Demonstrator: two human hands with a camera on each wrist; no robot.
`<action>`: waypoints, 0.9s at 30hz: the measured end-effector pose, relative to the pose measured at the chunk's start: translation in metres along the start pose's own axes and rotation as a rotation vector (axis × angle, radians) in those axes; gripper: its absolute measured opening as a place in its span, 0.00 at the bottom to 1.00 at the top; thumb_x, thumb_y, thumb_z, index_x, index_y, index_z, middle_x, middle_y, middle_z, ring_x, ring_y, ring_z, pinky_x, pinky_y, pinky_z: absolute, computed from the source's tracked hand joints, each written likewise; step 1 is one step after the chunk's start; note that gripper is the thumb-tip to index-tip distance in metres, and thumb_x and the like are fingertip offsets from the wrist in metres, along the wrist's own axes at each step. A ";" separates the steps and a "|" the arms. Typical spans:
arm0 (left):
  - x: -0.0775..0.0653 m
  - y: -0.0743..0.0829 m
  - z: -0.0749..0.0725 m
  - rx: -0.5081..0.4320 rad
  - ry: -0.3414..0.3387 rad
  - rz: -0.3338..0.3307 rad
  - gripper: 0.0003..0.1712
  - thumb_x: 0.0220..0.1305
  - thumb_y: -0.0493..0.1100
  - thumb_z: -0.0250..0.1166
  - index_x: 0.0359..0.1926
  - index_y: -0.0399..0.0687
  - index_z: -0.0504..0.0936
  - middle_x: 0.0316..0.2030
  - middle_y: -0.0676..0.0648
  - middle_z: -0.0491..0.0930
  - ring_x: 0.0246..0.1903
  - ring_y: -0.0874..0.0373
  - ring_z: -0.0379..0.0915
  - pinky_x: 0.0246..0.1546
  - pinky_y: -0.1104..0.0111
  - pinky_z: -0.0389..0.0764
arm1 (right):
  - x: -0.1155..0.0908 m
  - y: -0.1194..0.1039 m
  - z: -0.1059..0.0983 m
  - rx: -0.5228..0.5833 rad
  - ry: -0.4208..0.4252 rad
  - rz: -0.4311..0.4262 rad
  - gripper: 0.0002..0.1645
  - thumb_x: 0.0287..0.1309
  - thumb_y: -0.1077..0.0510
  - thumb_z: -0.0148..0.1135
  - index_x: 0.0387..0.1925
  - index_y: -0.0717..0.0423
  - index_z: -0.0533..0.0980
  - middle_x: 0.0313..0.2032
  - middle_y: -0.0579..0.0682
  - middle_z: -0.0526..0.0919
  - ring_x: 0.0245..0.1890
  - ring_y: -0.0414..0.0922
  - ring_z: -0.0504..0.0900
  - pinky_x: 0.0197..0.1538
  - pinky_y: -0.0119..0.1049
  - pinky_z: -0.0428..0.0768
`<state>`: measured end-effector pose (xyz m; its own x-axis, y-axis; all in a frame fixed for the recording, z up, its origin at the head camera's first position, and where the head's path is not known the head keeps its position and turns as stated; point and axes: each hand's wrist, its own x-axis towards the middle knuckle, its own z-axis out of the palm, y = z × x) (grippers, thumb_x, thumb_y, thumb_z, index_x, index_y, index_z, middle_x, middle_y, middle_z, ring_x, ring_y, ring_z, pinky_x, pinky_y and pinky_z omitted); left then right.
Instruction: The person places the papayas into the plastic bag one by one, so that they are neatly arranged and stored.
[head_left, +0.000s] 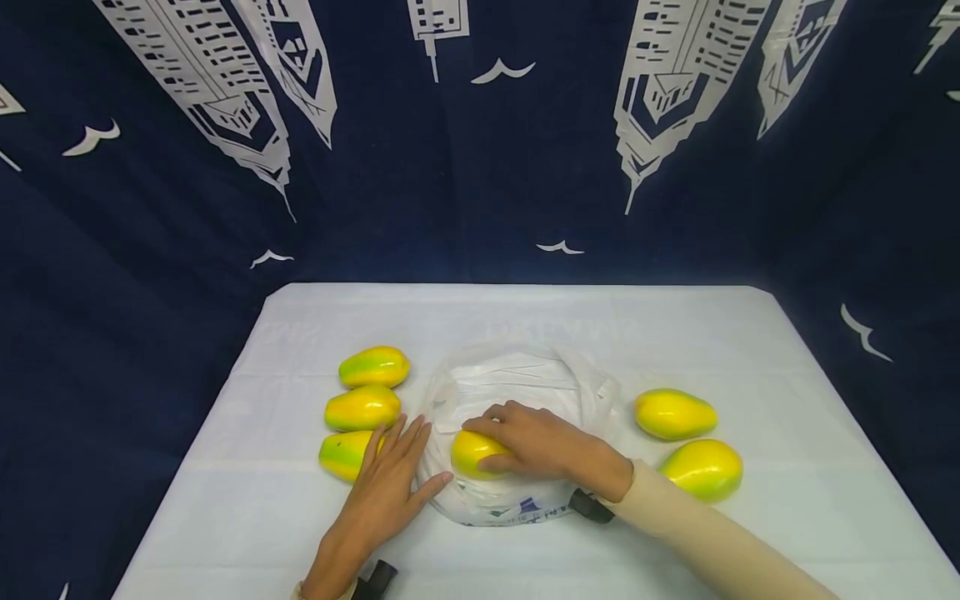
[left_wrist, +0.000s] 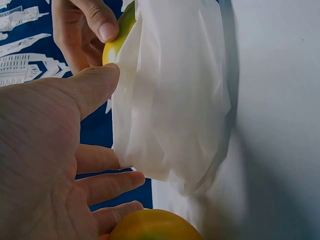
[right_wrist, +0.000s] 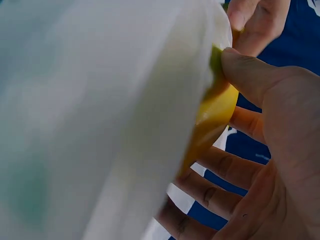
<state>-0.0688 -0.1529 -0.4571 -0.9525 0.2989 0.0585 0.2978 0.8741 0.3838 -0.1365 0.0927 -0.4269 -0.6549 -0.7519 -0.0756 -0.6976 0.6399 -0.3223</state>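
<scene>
Right hand [head_left: 536, 442] grips the yellow-green fruit [head_left: 472, 455] at the mouth of the white plastic bag [head_left: 525, 385], midway between the tabletop's [head_left: 817, 508] side edges; left hand [head_left: 390, 492], fingers outstretched, should steady that rim!

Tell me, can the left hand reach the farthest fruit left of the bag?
Likely yes: the left hand is spread, gripping nothing, and the farthest fruit lies uncovered on the table. The middle fruit sits between, so the hand may need to pass over it.

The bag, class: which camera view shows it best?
The head view: it takes in nearly the whole bag, opening included, though the right hand covers part. The left wrist shows one side, cropped; the right wrist, a blurred close-up.
</scene>
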 end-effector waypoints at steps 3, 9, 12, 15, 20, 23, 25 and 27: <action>0.000 0.000 0.000 0.001 -0.005 -0.001 0.44 0.68 0.61 0.62 0.71 0.34 0.66 0.73 0.39 0.63 0.77 0.40 0.48 0.76 0.46 0.39 | 0.001 -0.003 0.003 0.005 -0.009 -0.004 0.31 0.67 0.38 0.60 0.68 0.37 0.70 0.59 0.46 0.80 0.55 0.46 0.79 0.52 0.47 0.84; 0.001 0.000 -0.001 0.005 -0.008 0.002 0.44 0.68 0.61 0.62 0.71 0.34 0.66 0.73 0.38 0.63 0.77 0.39 0.48 0.76 0.46 0.39 | -0.002 -0.003 0.002 0.005 -0.027 -0.007 0.32 0.67 0.37 0.59 0.69 0.38 0.69 0.61 0.44 0.79 0.55 0.45 0.79 0.56 0.45 0.82; 0.001 0.000 -0.001 0.004 -0.006 0.000 0.44 0.68 0.61 0.62 0.71 0.34 0.66 0.73 0.38 0.64 0.77 0.39 0.48 0.76 0.46 0.40 | -0.004 -0.003 0.001 0.025 -0.042 -0.024 0.33 0.68 0.38 0.59 0.70 0.39 0.68 0.62 0.44 0.78 0.57 0.45 0.79 0.60 0.45 0.80; 0.001 0.001 -0.001 0.003 -0.004 -0.003 0.44 0.68 0.61 0.62 0.71 0.34 0.66 0.73 0.38 0.64 0.77 0.39 0.49 0.76 0.46 0.40 | -0.005 -0.002 0.000 0.036 -0.054 -0.041 0.34 0.68 0.39 0.59 0.71 0.40 0.67 0.63 0.45 0.77 0.58 0.45 0.79 0.62 0.44 0.79; 0.001 0.000 -0.001 0.000 -0.006 -0.006 0.43 0.68 0.61 0.62 0.71 0.34 0.66 0.73 0.38 0.64 0.77 0.40 0.48 0.76 0.46 0.40 | -0.005 -0.001 -0.001 0.025 -0.060 -0.043 0.33 0.68 0.39 0.59 0.71 0.39 0.67 0.63 0.44 0.77 0.58 0.45 0.79 0.61 0.45 0.79; 0.001 0.000 -0.001 -0.003 -0.009 -0.008 0.43 0.68 0.61 0.62 0.71 0.34 0.66 0.73 0.38 0.64 0.77 0.40 0.48 0.76 0.45 0.40 | -0.004 -0.001 -0.001 0.019 -0.061 -0.047 0.33 0.68 0.39 0.59 0.71 0.39 0.67 0.63 0.44 0.77 0.58 0.44 0.78 0.61 0.45 0.80; 0.001 0.000 -0.001 -0.003 -0.009 -0.010 0.43 0.68 0.61 0.62 0.71 0.34 0.66 0.73 0.38 0.64 0.77 0.39 0.48 0.76 0.45 0.40 | -0.004 -0.002 -0.001 0.017 -0.061 -0.053 0.33 0.68 0.39 0.58 0.71 0.39 0.67 0.63 0.44 0.77 0.58 0.44 0.79 0.61 0.44 0.80; 0.002 0.000 -0.002 -0.001 -0.008 -0.008 0.43 0.68 0.61 0.62 0.71 0.34 0.67 0.73 0.38 0.64 0.77 0.39 0.48 0.76 0.45 0.40 | -0.003 -0.002 -0.002 0.019 -0.058 -0.058 0.33 0.68 0.40 0.59 0.71 0.40 0.67 0.63 0.44 0.77 0.57 0.44 0.79 0.60 0.44 0.80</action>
<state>-0.0703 -0.1526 -0.4555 -0.9544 0.2948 0.0475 0.2898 0.8761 0.3853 -0.1332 0.0942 -0.4244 -0.5953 -0.7959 -0.1107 -0.7278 0.5924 -0.3453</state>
